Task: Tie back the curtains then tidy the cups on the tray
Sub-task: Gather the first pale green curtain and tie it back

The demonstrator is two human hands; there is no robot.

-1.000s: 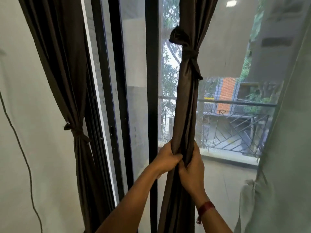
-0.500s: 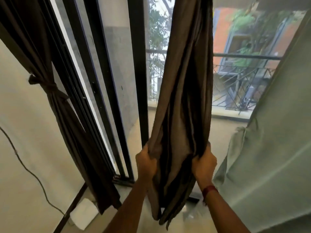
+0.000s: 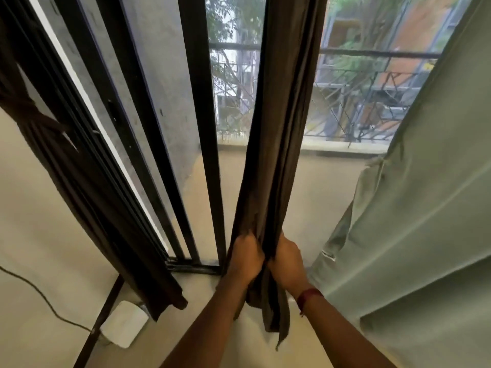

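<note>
Low down, both hands grip brown curtain (image 3: 281,123) near its bottom end. Left hand (image 3: 245,258) fingers curled round left edge of bunched fabric; right hand (image 3: 288,260) curled round right edge, red band (image 3: 308,296) on wrist. Hands almost touching, fabric gathered between them, tail hanging below. Second brown curtain (image 3: 79,181) at left, tied. Pale green curtain (image 3: 425,208) at right. Black window frame (image 3: 202,128) behind. White box (image 3: 123,324) on floor.

A home room: dark curtains (image 3: 281,128) at a sliding balcony door (image 3: 170,115), railing (image 3: 372,53) outside.
</note>
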